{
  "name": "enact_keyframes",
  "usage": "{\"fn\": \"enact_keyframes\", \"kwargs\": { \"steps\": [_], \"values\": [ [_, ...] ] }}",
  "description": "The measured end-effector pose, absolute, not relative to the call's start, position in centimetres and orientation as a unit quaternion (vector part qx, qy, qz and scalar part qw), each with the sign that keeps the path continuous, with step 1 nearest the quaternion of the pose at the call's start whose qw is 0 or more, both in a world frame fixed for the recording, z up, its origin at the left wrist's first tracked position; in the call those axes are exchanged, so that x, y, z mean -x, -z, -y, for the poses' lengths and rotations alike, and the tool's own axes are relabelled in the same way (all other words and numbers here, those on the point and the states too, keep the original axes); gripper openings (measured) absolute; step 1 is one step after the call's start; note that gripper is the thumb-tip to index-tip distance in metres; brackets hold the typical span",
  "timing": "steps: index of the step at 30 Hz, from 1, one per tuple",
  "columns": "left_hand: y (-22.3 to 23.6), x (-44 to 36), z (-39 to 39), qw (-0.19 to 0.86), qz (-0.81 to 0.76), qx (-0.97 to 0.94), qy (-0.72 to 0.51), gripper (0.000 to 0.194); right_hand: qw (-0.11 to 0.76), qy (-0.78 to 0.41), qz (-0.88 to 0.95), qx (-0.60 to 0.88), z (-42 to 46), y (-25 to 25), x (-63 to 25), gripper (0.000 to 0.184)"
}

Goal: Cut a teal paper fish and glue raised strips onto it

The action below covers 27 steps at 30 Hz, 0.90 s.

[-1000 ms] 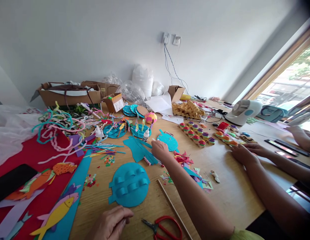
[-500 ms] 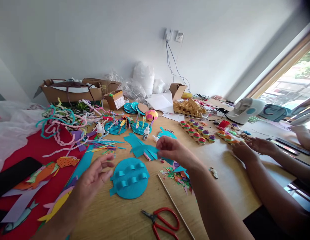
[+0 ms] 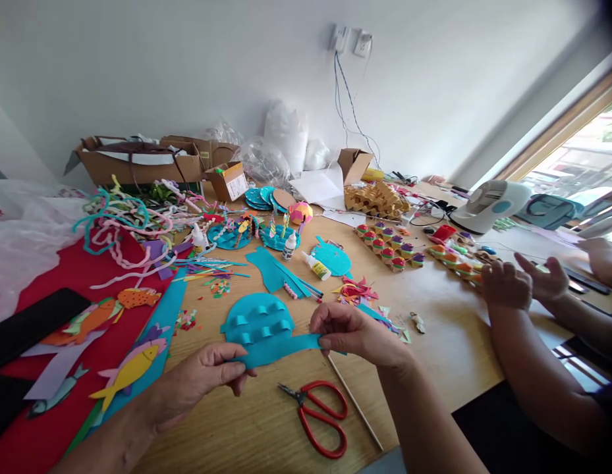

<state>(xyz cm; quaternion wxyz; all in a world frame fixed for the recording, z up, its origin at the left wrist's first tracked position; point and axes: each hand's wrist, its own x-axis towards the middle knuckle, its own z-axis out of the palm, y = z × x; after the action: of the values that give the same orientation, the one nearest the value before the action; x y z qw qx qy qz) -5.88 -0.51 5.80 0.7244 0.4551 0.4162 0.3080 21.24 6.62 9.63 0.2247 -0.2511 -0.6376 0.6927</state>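
A blue paper strip (image 3: 280, 349) stretches between my two hands in the head view, slightly curved. My left hand (image 3: 219, 368) pinches its left end, and my right hand (image 3: 352, 336) grips the right end between thumb and fingers. Just behind the strip lies a round blue disc (image 3: 259, 313) with two rows of small raised paper loops; the strip hides its front edge. Red-handled scissors (image 3: 318, 415) lie open on the table in front of my hands. A thin wooden stick (image 3: 355, 401) runs beside them, its far end under my right hand.
Glue bottles (image 3: 290, 248), more blue paper (image 3: 271, 268) and colourful scraps (image 3: 358, 291) lie beyond the disc. Paper fish (image 3: 138, 362) rest on red sheets at left. Painted egg-carton pieces (image 3: 387, 245) stand at right, near another person's hands (image 3: 508, 286). Cardboard boxes (image 3: 138, 171) line the wall.
The blue strip has come away from the paper pile and is now held between both hands, nearer to me. My left hand has closed on its end. The other person's hands have lifted.
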Motion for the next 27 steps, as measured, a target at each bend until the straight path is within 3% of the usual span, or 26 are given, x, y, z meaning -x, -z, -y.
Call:
{"fn": "enact_keyframes", "kwargs": {
  "steps": [3, 6, 12, 18, 27],
  "values": [
    [-5.7, 6.0, 0.7, 0.709, -0.452, -0.440, -0.315, 0.034, 0.230, -0.636, 0.676, 0.293, -5.6, -8.9, -21.0, 0.031],
    [-5.2, 5.8, 1.1, 0.705, -0.478, -0.410, -0.327, 0.036, 0.195, -0.505, 0.754, 0.372, -4.5, -8.6, -20.5, 0.042],
    [-3.7, 5.0, 1.6, 0.702, -0.511, -0.380, -0.319, 0.045, 0.227, -0.367, 0.816, 0.386, -2.8, -8.2, -19.0, 0.021],
    [-2.6, 4.6, 1.7, 0.701, -0.521, -0.368, -0.319, 0.046, 0.207, -0.372, 0.814, 0.395, -2.1, -7.7, -18.4, 0.032],
    [-2.3, 3.9, 2.2, 0.696, -0.525, -0.373, -0.317, 0.041, 0.165, -0.507, 0.750, 0.391, -1.9, -7.0, -17.4, 0.027]
  ]
}}
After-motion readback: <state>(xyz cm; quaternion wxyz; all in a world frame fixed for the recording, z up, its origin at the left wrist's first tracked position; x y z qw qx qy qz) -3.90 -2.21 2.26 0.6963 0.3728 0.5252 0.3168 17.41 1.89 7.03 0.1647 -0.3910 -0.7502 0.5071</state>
